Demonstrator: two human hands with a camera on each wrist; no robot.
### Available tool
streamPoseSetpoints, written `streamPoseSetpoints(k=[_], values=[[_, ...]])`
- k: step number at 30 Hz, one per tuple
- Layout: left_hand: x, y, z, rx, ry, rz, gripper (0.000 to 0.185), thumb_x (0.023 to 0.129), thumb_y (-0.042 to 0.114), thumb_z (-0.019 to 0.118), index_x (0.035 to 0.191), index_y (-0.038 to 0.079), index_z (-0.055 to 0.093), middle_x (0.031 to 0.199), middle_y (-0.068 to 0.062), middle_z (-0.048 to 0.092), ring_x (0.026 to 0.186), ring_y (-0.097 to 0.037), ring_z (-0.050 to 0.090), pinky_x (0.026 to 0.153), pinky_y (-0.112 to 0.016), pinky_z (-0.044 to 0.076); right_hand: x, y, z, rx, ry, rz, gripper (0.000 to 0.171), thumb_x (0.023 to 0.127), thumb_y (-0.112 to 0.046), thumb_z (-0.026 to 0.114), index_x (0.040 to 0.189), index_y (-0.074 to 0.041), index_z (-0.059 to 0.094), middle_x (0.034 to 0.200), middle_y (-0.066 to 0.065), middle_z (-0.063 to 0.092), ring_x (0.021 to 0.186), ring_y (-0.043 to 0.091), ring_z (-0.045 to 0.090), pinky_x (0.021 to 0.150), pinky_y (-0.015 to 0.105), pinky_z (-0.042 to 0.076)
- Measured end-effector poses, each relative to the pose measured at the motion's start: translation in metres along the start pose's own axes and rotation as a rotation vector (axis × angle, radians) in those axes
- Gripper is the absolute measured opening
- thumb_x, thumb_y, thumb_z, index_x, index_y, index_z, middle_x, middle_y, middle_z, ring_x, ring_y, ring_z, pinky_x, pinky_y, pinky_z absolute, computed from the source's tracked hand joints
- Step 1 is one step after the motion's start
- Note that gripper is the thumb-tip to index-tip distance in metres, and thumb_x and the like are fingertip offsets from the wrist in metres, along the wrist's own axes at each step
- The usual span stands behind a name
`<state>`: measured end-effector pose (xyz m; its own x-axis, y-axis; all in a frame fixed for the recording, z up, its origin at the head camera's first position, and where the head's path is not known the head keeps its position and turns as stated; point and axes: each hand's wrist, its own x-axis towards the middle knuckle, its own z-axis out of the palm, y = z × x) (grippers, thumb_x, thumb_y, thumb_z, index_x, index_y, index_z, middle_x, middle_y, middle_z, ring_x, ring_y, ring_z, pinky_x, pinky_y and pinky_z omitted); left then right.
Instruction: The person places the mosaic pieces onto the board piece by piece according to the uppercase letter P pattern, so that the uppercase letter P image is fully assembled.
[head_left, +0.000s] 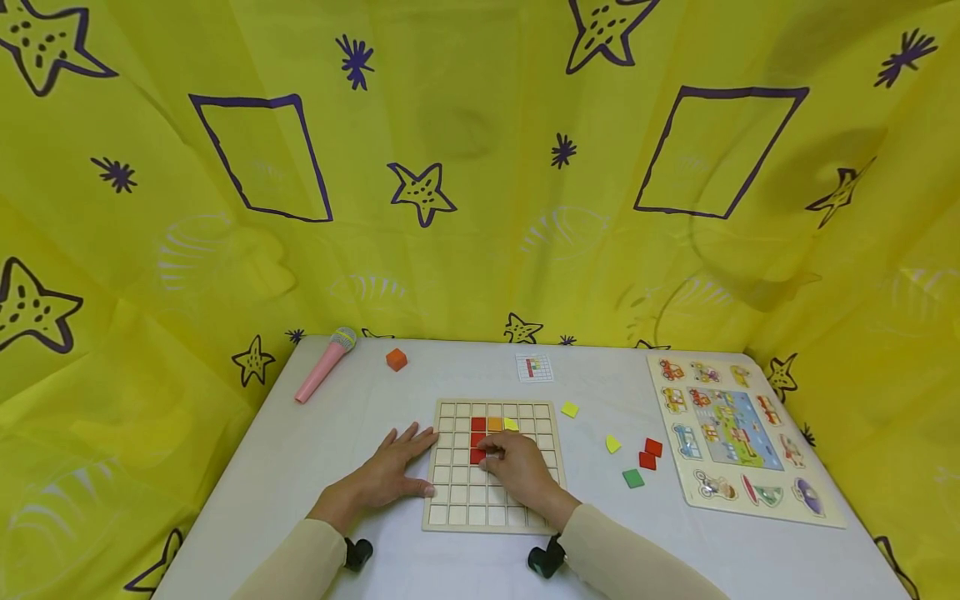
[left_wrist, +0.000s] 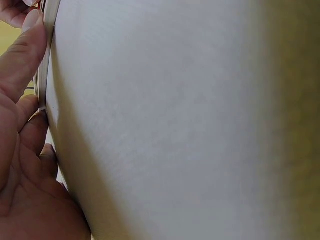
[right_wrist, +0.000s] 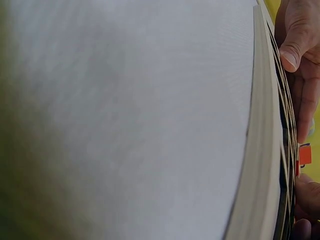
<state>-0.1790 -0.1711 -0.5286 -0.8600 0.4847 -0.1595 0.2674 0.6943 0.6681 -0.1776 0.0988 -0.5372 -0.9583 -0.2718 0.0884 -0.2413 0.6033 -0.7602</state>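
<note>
A wooden grid board lies on the table in the head view. On it are a column of red tiles, an orange tile and a yellow tile. My right hand is over the board, its curled thumb and finger at the lowest red tile, which they appear to pinch. Part of that tile is covered by the fingertips. My left hand lies with spread fingers along the board's left edge; its thumb touches the rim in the left wrist view.
Loose yellow, red and green tiles lie right of the board. A small pattern card is behind it. An orange cube and pink microphone are at back left. A picture puzzle stands at right.
</note>
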Motion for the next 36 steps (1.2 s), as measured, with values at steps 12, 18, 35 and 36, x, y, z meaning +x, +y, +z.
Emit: streamPoseSetpoints(k=[12, 18, 35, 36], values=[[0.000, -0.002, 0.000, 0.003, 0.002, -0.009, 0.094, 0.086, 0.039, 0.085, 0.163, 0.009, 0.041, 0.172, -0.012, 0.034, 0.164, -0.039, 0.013, 0.132, -0.064, -0.001, 0.000, -0.002, -0.001, 0.049, 0.007, 0.031, 0.023, 0.091, -0.011, 0.081, 0.113, -0.008, 0.077, 0.103, 0.000, 0.072, 0.088, 0.013, 0.059, 0.078, 0.024, 0.054], [0.000, -0.002, -0.001, 0.003, 0.002, -0.013, 0.094, 0.086, 0.039, 0.085, 0.163, 0.009, 0.040, 0.172, -0.011, 0.034, 0.164, -0.039, 0.012, 0.132, -0.064, -0.001, 0.000, 0.004, -0.004, 0.170, 0.026, 0.017, 0.028, 0.090, -0.014, 0.084, 0.116, -0.008, 0.077, 0.104, 0.002, 0.070, 0.086, 0.013, 0.056, 0.075, 0.021, 0.051], [-0.001, 0.002, 0.000, -0.011, 0.003, -0.014, 0.093, 0.086, 0.036, 0.086, 0.163, 0.009, 0.041, 0.171, -0.011, 0.035, 0.164, -0.038, 0.013, 0.132, -0.063, 0.000, -0.003, 0.014, -0.049, 0.295, 0.099, 0.114, 0.027, 0.094, -0.009, 0.079, 0.120, -0.008, 0.076, 0.113, 0.007, 0.071, 0.090, 0.017, 0.055, 0.070, 0.021, 0.049], [-0.001, 0.002, 0.000, -0.010, 0.001, -0.012, 0.093, 0.086, 0.036, 0.086, 0.163, 0.008, 0.041, 0.171, -0.011, 0.035, 0.164, -0.038, 0.013, 0.132, -0.063, 0.000, -0.003, 0.016, -0.055, 0.291, 0.109, 0.124, 0.028, 0.094, -0.009, 0.078, 0.122, -0.007, 0.076, 0.114, 0.008, 0.071, 0.091, 0.017, 0.056, 0.070, 0.021, 0.049]])
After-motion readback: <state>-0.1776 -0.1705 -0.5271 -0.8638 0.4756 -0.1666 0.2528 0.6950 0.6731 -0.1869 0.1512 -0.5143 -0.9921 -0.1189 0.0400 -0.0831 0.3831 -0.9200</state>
